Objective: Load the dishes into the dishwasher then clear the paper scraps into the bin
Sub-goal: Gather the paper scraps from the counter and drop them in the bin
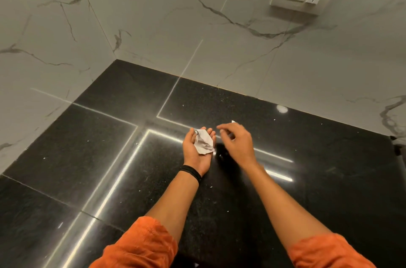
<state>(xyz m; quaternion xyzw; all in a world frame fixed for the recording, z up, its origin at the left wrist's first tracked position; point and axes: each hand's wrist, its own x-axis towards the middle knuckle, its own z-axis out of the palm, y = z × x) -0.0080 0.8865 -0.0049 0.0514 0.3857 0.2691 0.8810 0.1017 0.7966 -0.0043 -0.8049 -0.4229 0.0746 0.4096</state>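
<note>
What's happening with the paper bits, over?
Left hand palm up, cradling crumpled paper. Right hand hovers beside it. Tiny scraps dot the counter. Nothing in the way.

Left hand palm-up, cupped; right hand palm-down, fingers loose

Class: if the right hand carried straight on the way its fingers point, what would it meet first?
Probably the left hand, at its fingertips beside the crumpled paper in its palm; depth is unclear.
</note>
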